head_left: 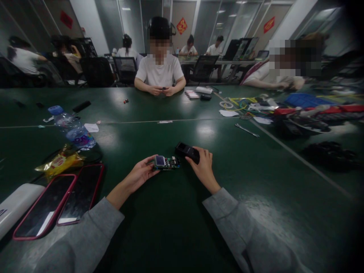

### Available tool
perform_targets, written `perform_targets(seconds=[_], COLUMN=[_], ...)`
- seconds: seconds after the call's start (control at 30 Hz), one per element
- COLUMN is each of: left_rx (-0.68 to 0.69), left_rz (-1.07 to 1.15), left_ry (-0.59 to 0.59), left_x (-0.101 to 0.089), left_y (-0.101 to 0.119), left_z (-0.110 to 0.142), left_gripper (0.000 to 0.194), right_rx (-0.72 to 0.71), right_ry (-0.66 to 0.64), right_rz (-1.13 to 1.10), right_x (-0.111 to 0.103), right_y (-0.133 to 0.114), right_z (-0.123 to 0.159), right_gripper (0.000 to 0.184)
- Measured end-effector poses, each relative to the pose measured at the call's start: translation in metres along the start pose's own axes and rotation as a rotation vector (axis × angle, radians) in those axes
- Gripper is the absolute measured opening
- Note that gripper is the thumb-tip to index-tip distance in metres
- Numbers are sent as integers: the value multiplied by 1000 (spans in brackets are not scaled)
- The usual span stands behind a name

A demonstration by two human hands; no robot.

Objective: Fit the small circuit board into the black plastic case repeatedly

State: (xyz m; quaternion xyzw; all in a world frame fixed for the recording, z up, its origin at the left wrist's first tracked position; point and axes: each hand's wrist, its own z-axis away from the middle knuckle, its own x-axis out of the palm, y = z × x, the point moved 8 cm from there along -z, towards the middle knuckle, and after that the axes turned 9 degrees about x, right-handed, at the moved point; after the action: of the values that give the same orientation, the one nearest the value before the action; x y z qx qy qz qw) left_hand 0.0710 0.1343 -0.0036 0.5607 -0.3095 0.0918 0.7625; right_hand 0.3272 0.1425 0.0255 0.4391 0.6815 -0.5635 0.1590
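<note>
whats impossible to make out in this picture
All in the head view:
Underside of the circuit board: turned away from the camera.
Right end of the black case: covered by the right hand.
Small markings on the black case: too small and dim.
Full length of the white device: cut off by the left edge.
Dark heap: too blurred and dark to identify.

The head camera looks forward-down over the green table (136, 136).

Green table (133, 138) at which I work, its clock face centred before me: two red-edged phones (47, 204) lie at eight o'clock, a yellow packet (66, 161) at nine, a plastic bottle (72, 131) at ten, a spanner (247, 130) at two, a black bundle (330, 154) at three.
</note>
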Motion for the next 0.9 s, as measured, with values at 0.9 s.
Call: perform_targets(seconds=[0.9], left_rx=[-8], left_rz=[-40], left_ry=[-8], left_x=[3], left_y=[-1], left_z=[3], left_gripper=[47], right_rx=[-240], right_ry=[-96], right_rz=[-410], right_x=[-18], right_y=[-71], right_z=[33], right_gripper=[45])
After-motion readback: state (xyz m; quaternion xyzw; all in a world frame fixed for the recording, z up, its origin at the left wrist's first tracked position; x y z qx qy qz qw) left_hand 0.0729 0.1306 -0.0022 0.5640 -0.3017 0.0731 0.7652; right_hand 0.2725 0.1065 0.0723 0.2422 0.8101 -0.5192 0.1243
